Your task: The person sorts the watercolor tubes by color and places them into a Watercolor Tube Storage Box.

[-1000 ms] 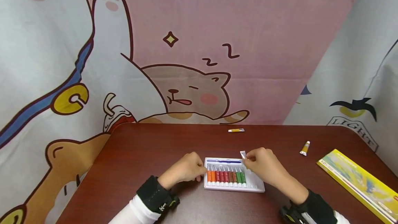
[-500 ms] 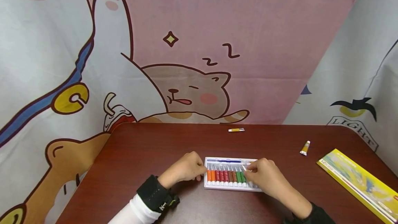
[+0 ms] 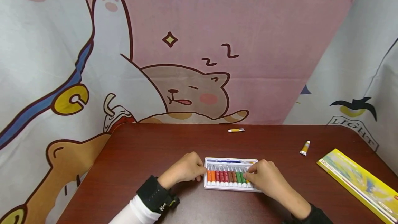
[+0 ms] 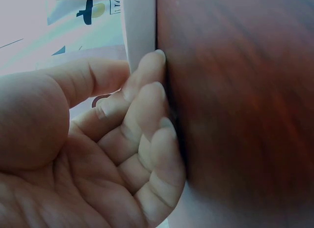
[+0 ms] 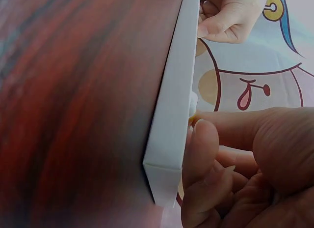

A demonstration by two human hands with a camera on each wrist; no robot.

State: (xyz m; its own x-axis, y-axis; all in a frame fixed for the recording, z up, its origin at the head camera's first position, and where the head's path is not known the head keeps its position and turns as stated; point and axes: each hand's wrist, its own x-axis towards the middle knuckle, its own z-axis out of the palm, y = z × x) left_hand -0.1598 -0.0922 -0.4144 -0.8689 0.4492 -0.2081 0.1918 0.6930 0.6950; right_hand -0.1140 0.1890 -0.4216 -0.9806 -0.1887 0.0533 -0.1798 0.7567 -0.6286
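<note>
A white plastic tray (image 3: 230,189) lies on the table, holding a row of small paint tubes (image 3: 225,177) in orange, red, brown and green. A blue-handled paintbrush (image 3: 224,161) lies in its back groove. My left hand (image 3: 187,167) holds the tray's left edge, thumb and forefinger meeting at the white wall (image 4: 140,31) in the left wrist view. Over the tray's right end, my right hand (image 3: 268,177) pinches a yellow paint tube (image 3: 248,182) at the end of the row. Its white cap (image 5: 193,104) shows beyond the tray's side in the right wrist view; the rest is mostly hidden by fingers.
Two more yellow paint tubes lie loose: one (image 3: 236,130) near the table's back edge, another (image 3: 305,148) to the right. A flat yellow box (image 3: 360,182) stretches along the right side of the brown table (image 3: 149,141). A cartoon-printed cloth (image 3: 264,44) hangs behind.
The right hand has lowered the yellow tube, first held tilted above the tray's right end, into the row beside the green tubes. The left hand stays at the tray's edge.
</note>
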